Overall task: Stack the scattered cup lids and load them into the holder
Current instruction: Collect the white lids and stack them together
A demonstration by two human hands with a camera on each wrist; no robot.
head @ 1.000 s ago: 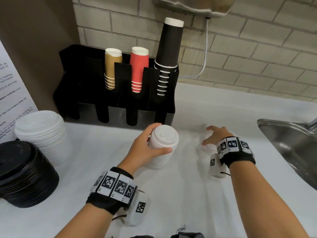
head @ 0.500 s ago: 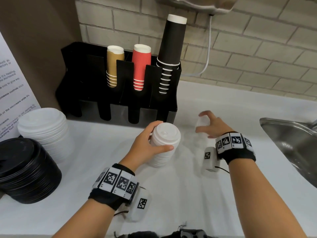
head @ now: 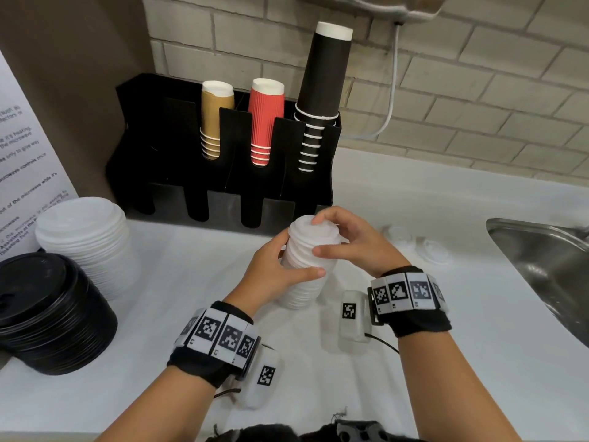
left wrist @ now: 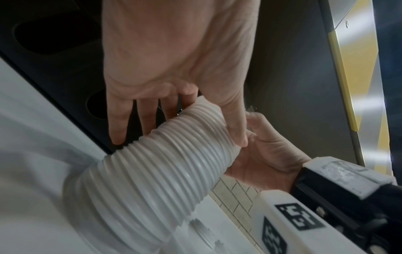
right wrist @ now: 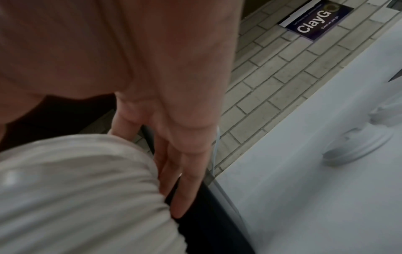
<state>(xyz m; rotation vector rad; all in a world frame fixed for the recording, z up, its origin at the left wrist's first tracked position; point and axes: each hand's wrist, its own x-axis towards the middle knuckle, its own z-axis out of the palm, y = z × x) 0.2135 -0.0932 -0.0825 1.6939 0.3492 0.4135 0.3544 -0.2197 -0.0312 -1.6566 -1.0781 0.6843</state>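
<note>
Both hands' grip curls round the lid stack point(head: 304, 266), fingers capping its top.

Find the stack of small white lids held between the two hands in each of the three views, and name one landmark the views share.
Head: stack of small white lids, centre, between both hands, before the black holder.
Left wrist: ribbed column running from lower left to centre.
Right wrist: blurred, lower left corner.
Shared landmark: the brick wall, also bottom centre in the left wrist view and upper right in the right wrist view.

Head view downward; wrist views close (shared lid stack point(head: 306, 250))
</note>
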